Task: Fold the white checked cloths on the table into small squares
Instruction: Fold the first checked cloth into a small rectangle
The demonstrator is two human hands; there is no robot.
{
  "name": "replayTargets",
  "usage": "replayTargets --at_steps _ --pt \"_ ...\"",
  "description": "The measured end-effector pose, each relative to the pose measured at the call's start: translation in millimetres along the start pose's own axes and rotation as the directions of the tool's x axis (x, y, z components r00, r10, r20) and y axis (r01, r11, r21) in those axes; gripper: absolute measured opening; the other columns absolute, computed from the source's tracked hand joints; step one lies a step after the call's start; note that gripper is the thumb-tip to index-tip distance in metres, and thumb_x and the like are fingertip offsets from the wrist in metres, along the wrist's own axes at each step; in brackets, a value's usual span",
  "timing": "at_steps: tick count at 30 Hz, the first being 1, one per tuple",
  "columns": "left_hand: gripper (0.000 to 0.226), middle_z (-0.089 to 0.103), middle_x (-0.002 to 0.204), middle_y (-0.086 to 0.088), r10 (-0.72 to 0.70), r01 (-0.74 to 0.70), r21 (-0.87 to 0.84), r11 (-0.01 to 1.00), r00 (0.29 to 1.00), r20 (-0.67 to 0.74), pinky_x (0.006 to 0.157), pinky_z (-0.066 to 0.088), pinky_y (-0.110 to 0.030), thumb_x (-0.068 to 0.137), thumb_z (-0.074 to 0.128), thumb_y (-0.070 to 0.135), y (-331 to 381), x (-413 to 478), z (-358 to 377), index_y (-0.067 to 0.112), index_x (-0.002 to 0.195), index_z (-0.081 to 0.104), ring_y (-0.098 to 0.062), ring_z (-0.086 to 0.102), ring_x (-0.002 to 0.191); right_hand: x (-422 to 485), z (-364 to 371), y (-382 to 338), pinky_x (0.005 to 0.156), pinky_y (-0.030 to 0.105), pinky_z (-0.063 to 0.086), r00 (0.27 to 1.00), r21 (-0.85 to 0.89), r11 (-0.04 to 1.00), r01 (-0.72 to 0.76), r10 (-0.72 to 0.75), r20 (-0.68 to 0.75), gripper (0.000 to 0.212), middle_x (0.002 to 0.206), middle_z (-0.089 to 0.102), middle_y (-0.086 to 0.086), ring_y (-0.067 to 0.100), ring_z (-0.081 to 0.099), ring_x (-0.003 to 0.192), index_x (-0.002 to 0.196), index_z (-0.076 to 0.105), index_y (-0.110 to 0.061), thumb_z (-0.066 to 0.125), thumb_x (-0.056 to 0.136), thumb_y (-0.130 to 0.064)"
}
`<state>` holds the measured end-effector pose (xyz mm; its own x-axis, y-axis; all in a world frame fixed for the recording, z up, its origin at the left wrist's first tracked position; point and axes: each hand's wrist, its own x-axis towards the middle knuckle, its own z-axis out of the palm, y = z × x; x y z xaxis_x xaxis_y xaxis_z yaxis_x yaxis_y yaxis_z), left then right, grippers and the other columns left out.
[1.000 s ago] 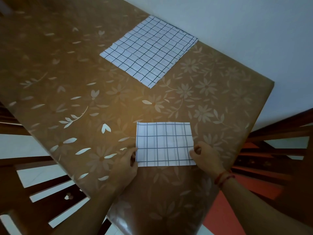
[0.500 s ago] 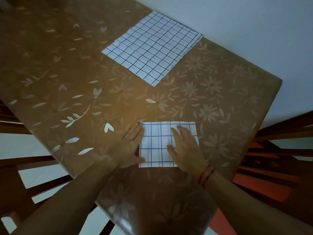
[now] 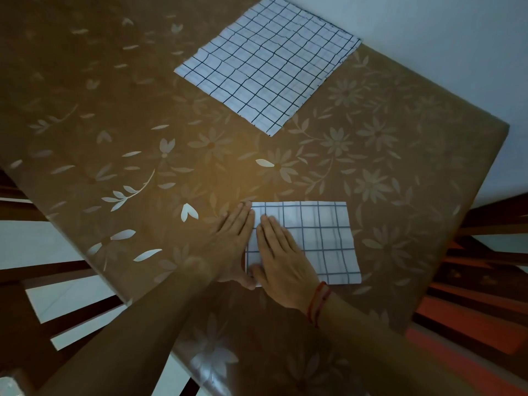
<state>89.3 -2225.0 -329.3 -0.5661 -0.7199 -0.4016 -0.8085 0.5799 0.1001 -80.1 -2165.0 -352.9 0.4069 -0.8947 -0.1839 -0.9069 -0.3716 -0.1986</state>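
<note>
The folded checked cloth (image 3: 314,241) at lower centre is pressed by the flat right hand (image 3: 281,260); its left edge is touched by the flat left hand (image 3: 233,244). The unfolded checked cloth (image 3: 267,62) is spread at the upper centre, well apart across bare tablecloth (image 3: 128,144).

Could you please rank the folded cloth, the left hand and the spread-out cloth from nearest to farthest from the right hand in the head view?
1. Folded cloth: directly under the right hand.
2. Left hand: close alongside, on its left.
3. Spread-out cloth: far across the table.

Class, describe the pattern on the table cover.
The table cover is brown with pale flowers and leaves; head view.
</note>
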Motion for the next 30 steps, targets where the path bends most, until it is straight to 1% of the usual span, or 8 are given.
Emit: replayTargets --at_steps 4,10,14,17,19,24,28,30 --pt "0.144 -0.031 0.152 -0.015 0.002 -0.003 0.037 0.999 1.0 0.009 0.119 -0.007 -0.043 0.055 0.048 0.092 -1 2 -2 0.003 0.144 -0.023 -0.025 -0.029 0.141 -6 5 -1 0.119 0.049 0.021 0.999 0.001 1.0 -0.026 0.026 -0.026 0.074 0.159 0.012 0.023 0.033 0.008 0.149 0.151 0.019 0.002 0.023 0.101 -0.052" --pt "0.148 -0.034 0.152 -0.013 -0.009 0.008 0.014 1.0 0.999 0.044 0.119 -0.006 -0.045 0.053 0.052 0.091 0 1 -2 0.004 0.145 -0.025 -0.024 -0.033 0.139 -30 4 23 0.121 0.048 0.013 1.0 -0.032 0.999 -0.031 0.03 -0.004 0.077 0.161 0.004 0.019 0.029 -0.002 0.15 0.153 0.015 -0.002 0.022 0.1 -0.058" --pt "0.148 -0.034 0.152 -0.012 -0.016 0.015 0.017 1.0 0.999 0.046 0.117 -0.011 -0.042 0.054 0.056 0.088 1 1 -6 0.005 0.145 -0.025 -0.024 -0.033 0.139 -61 2 58 0.121 0.047 0.013 0.993 -0.037 0.992 -0.119 0.12 0.022 0.078 0.162 0.001 0.017 0.026 -0.005 0.15 0.154 0.012 -0.004 0.025 0.099 -0.058" --pt "0.148 -0.036 0.151 -0.012 -0.02 0.02 0.003 1.0 0.998 0.062 0.116 -0.013 -0.041 0.054 0.058 0.087 2 1 -8 0.004 0.145 -0.025 -0.024 -0.033 0.139 -90 -2 87 0.121 0.041 0.003 0.974 -0.038 0.974 -0.224 0.226 0.036 0.078 0.162 -0.003 0.015 0.023 -0.008 0.15 0.154 0.004 -0.006 0.02 0.099 -0.059" --pt "0.149 -0.035 0.151 -0.012 -0.024 0.024 -0.005 1.0 0.998 0.061 0.114 -0.014 -0.04 0.054 0.06 0.085 4 0 -10 0.004 0.146 -0.024 -0.024 -0.033 0.139 -100 -3 96 0.12 0.039 0.002 0.965 -0.048 0.965 -0.257 0.259 0.037 0.079 0.162 0.0 0.015 0.024 -0.003 0.15 0.154 0.006 -0.005 0.02 0.098 -0.059" --pt "0.149 -0.034 0.152 -0.013 -0.027 0.026 0.014 1.0 0.997 0.067 0.113 -0.015 -0.039 0.053 0.059 0.086 7 0 -14 0.004 0.146 -0.023 -0.024 -0.031 0.14 -100 -4 94 0.12 0.037 -0.002 0.964 -0.031 0.964 -0.265 0.266 0.029 0.08 0.162 0.003 0.016 0.025 0.0 0.15 0.154 0.009 -0.004 0.023 0.098 -0.059" --pt "0.149 -0.034 0.151 -0.013 -0.034 0.032 0.033 0.999 0.998 0.061 0.114 -0.014 -0.04 0.052 0.056 0.088 7 1 -14 0.004 0.146 -0.023 -0.024 -0.032 0.139 -100 -9 94 0.121 0.035 -0.005 0.966 0.014 0.967 -0.256 0.256 0.033 0.082 0.161 -0.006 0.013 0.022 -0.008 0.15 0.154 0.004 -0.005 0.022 0.096 -0.06" --pt "0.148 -0.032 0.152 -0.013 -0.036 0.034 0.026 0.999 0.998 0.059 0.115 -0.012 -0.04 0.053 0.056 0.088 9 -2 -17 0.004 0.146 -0.023 -0.025 -0.029 0.14 -98 -13 94 0.123 0.036 -0.002 0.966 0.047 0.965 -0.256 0.254 0.056 0.081 0.161 -0.009 0.011 0.021 -0.01 0.149 0.154 0.001 -0.006 0.02 0.095 -0.058"
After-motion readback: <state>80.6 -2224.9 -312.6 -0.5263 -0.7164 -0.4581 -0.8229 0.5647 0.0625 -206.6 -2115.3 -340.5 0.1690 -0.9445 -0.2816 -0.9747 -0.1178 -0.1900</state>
